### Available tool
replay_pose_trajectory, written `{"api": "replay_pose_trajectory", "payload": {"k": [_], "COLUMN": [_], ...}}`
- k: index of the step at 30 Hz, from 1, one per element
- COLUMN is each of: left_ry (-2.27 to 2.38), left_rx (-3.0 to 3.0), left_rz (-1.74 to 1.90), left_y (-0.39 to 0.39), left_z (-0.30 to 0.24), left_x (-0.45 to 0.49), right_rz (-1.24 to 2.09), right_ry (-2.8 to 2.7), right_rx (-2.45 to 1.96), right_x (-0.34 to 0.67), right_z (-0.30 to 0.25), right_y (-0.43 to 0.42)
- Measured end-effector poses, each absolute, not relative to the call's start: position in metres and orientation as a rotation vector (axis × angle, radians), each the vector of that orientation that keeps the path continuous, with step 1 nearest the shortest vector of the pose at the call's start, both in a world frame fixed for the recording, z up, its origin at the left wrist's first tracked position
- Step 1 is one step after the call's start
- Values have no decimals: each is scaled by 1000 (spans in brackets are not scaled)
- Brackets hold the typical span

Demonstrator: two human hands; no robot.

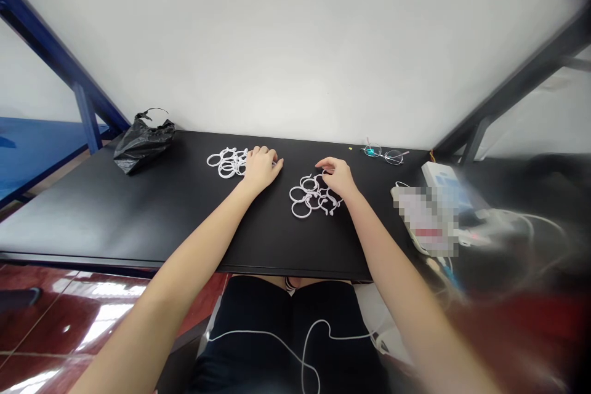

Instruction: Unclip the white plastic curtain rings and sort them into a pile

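Note:
Two heaps of white plastic rings, many with small knobbed tabs, lie on the black table. My left hand point(262, 166) rests over the right side of the left heap of rings point(227, 163), palm down, with the thumb spread from the fingers; part of that heap is hidden under it. At the far edge of the right heap of rings point(302, 204), my right hand point(338, 176) has its fingers bent and closed around the rim of a white ring, mostly hidden by the hand. Several rings there overlap one another.
A crumpled black plastic bag point(144, 141) sits at the table's far left. Eyeglasses point(384, 152) lie near the wall at right. A phone-like object, blurred out, a white box point(441, 181) and white cables stand farther right. Another white cable point(272, 333) crosses my lap.

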State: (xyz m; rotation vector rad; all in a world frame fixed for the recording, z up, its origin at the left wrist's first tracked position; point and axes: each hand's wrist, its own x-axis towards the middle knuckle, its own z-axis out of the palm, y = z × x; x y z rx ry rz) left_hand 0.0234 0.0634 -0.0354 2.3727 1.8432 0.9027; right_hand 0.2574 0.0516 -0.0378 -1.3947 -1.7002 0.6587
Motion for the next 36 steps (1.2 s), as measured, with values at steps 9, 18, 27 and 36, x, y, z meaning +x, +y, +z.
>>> {"api": "replay_pose_trajectory", "payload": {"k": [9, 18, 27, 36], "left_ry": [1814, 1585, 1161, 1333], "left_rx": [2442, 2580, 2808, 2588], "left_rz": [938, 1008, 973, 1342], "left_y": [61, 56, 44, 48], "left_z": [-34, -29, -18, -25], "left_x": [27, 33, 47, 46], "right_rz": [602, 488, 1073, 1031], "right_ry": [-1720, -1584, -1341, -1432], "right_rx": [-1393, -1192, -848, -897], "right_x": [252, 240, 220, 218], "right_z": [-35, -31, -24, -23], "right_y": [47, 39, 32, 29]}}
